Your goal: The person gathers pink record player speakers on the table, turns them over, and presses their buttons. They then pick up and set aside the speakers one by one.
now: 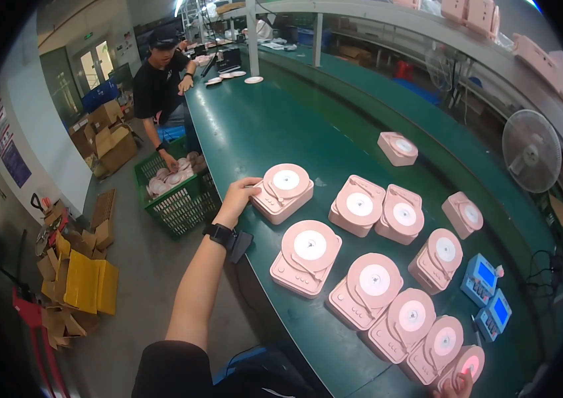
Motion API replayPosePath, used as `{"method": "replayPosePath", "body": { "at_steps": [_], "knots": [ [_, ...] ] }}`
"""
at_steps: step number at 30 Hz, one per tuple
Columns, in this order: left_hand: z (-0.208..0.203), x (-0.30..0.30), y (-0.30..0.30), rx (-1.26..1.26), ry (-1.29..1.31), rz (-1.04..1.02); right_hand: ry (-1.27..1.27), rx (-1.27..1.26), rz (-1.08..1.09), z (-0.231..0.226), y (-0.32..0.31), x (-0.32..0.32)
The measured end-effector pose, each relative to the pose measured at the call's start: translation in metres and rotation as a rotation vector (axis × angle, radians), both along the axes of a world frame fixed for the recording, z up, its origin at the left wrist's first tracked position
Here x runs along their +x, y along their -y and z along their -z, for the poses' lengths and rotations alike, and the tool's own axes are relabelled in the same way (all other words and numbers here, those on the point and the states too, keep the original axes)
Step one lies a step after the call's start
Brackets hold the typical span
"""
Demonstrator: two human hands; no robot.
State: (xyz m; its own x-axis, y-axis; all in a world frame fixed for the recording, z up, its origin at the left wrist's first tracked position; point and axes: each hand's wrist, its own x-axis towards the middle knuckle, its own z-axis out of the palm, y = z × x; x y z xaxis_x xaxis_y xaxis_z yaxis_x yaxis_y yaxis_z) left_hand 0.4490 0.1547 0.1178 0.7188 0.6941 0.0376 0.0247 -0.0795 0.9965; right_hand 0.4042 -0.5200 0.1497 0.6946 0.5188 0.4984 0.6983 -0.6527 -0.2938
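My left hand (236, 201) reaches out and grips the left edge of a pink record player (281, 207) with a white-centred disc. At the lower right, my right hand (456, 386) is partly cut off by the picture's edge. Its bent fingers are on the nearest pink record player (472, 361), whose disc glows reddish under the fingertips. Between my hands stand more such players, among them one (306, 259) with a round disc and small knobs and another (365, 292) beside it. Each carries a tonearm on top.
Two blue devices with screens (484, 278) stand at the right. A fan (531, 151) is beyond them. Across the green table (255, 126), a co-worker (162, 79) reaches into a green crate (179, 211) of pink parts. Cardboard boxes (82, 278) lie on the floor.
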Motion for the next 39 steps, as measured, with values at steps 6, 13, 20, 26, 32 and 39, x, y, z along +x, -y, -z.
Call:
{"method": "replayPosePath", "body": {
  "at_steps": [6, 13, 20, 26, 32, 39],
  "knots": [
    [0.009, 0.000, -0.007, 0.032, 0.017, 0.054, -0.020, -0.140, 0.112, -0.019, -0.011, -0.006],
    [-0.015, -0.015, 0.015, 0.077, 0.028, 0.116, -0.064, 0.199, 0.173, -0.003, -0.009, -0.008],
    [-0.139, -0.016, 0.189, 0.561, 0.134, 0.484, -0.273, 0.435, 0.328, -0.029, 0.045, -0.026],
    [-0.117, 0.050, 0.278, 1.059, -0.028, 1.103, -0.167, 0.608, 0.253, -0.047, 0.109, 0.032],
    [-0.088, 0.096, 0.290, 1.044, -0.140, 1.148, 0.024, 0.573, 0.530, -0.041, 0.221, 0.116],
    [-0.094, 0.092, 0.319, 1.252, -0.099, 1.121, 0.382, 0.614, 0.774, -0.001, 0.292, 0.208]
  ]
}}
